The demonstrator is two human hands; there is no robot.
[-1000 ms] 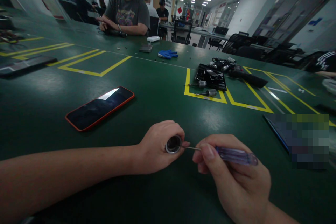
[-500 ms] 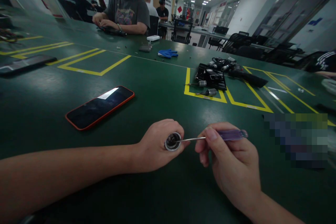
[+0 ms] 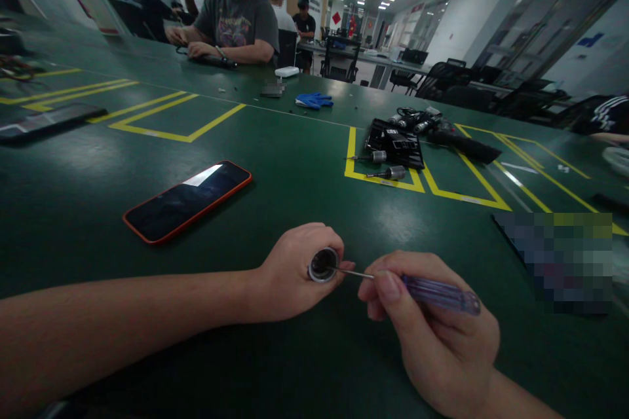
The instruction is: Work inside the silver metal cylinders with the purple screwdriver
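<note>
My left hand is wrapped round a metal cylinder, its open end facing me with a dark inside. Most of the cylinder is hidden by the fingers. Between thumb and fingers, my right hand grips a screwdriver by its clear purple handle. The thin shaft points left, and its tip is at the cylinder's mouth; how deep it reaches I cannot tell. Both hands are above the green table.
A phone in an orange case lies to the left. Farther back are a blue glove, a black tray and two small motor-like parts in a yellow-taped square. Across the table sits a person handling a dark object.
My right hand has moved slightly down, and the screwdriver's handle now tilts lower to the right. The tip stays at the cylinder's mouth. My left hand has hardly moved.
</note>
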